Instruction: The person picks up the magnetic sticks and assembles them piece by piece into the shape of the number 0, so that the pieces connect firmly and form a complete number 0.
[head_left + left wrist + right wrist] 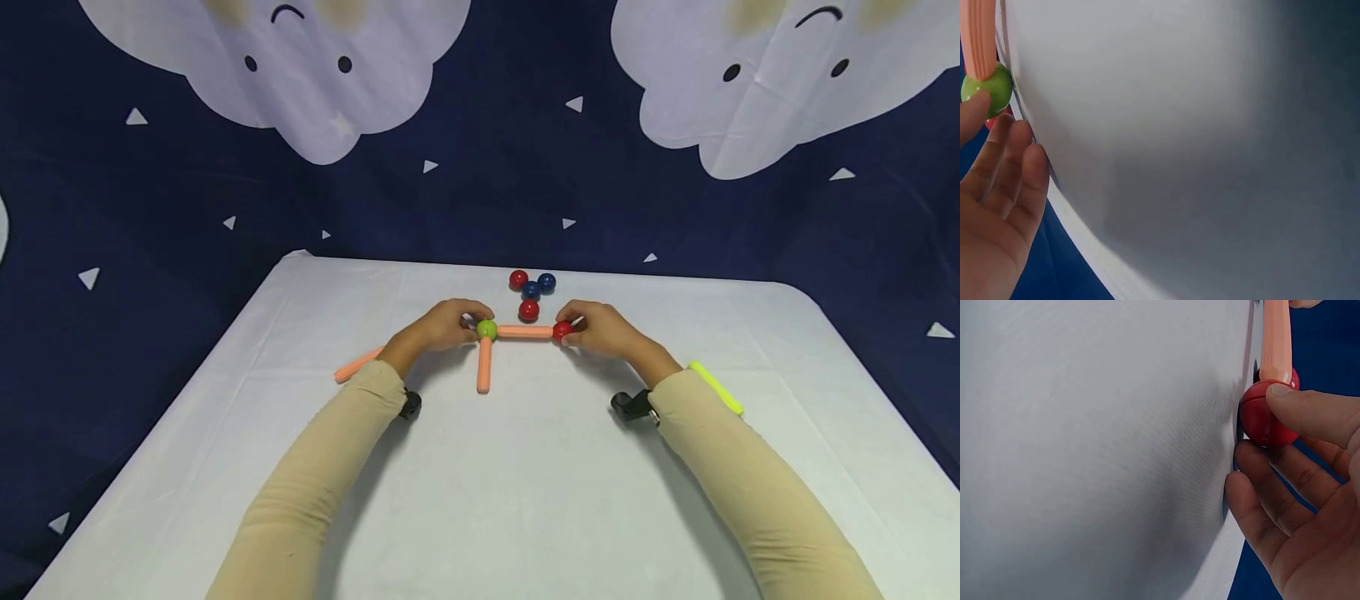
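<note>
In the head view my left hand (447, 326) pinches a green ball (487, 331) between thumb and fingers. From that ball one peach-coloured stick (525, 332) runs right to a red ball (560, 332), and a second peach stick (484, 367) points toward me. My right hand (606, 330) grips the red ball at the far end. The right wrist view shows the thumb on top of the red ball (1259, 412), with a stick's end against it. In the left wrist view the thumb lies on the green ball (997, 89), a ribbed stick meeting it.
Just behind the stick lies a cluster of two red balls (528, 311) and two blue balls (547, 283). Another peach stick (356, 367) is partly hidden by my left wrist. A yellow stick (717, 389) lies beside my right forearm on the white-covered table (510, 500).
</note>
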Available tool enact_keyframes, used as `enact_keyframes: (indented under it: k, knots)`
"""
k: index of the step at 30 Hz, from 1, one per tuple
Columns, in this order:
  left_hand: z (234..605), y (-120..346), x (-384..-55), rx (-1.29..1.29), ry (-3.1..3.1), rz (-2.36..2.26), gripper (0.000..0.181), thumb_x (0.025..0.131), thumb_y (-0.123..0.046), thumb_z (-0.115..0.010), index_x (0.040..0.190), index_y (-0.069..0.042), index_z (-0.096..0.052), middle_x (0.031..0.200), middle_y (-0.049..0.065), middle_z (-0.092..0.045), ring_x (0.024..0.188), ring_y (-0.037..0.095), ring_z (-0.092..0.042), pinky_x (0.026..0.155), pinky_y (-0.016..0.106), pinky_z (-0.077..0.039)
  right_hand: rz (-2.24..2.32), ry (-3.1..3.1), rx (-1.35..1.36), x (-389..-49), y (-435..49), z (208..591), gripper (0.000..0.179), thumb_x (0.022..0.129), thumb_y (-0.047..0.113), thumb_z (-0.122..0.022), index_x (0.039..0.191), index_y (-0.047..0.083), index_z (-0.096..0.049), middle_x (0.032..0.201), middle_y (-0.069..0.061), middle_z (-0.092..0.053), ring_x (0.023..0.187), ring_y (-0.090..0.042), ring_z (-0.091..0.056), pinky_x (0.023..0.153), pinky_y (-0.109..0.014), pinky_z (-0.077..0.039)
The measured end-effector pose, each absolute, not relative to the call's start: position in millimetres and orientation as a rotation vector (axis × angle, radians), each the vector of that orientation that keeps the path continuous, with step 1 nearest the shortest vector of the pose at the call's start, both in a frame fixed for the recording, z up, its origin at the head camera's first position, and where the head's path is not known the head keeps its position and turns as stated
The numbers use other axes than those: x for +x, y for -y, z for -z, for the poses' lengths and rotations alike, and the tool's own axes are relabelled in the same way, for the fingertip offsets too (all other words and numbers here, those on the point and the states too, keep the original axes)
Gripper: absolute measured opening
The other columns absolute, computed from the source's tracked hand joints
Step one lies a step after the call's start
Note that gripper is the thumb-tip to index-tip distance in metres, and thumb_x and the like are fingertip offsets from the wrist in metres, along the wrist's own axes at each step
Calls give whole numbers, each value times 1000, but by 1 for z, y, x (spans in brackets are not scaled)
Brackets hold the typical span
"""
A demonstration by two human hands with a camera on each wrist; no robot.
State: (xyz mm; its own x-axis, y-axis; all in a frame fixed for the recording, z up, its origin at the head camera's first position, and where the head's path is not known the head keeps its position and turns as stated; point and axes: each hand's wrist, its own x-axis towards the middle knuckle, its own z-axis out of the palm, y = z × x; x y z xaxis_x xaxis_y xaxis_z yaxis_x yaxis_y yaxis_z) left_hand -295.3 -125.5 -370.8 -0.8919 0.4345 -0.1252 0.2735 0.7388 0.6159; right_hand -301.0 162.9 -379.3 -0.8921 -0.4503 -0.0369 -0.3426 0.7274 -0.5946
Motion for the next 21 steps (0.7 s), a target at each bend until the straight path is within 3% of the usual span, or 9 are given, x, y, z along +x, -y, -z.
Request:
enact_keyframes:
  k: [10,21]
  knots:
    - [372,123,-298,621,-2736,-823,34,89,-9,-73,122,-16,-68,123,6,-69,105,21,-65,93,34,-51,890,-2742,-637,-300,-163,378,29,89,6,-68,117,5,-62,124,-20,-66,110,-34,-66,95,-47,-53]
    - [370,122,-301,548,-2712,-832,37,92,-10,-68,129,-16,-66,127,7,-68,108,21,-62,87,30,-51,908,-2757,-641,-302,-164,381,28,89,5,-68,117,5,-63,123,-20,-66,109,-34,-65,95,-48,-53]
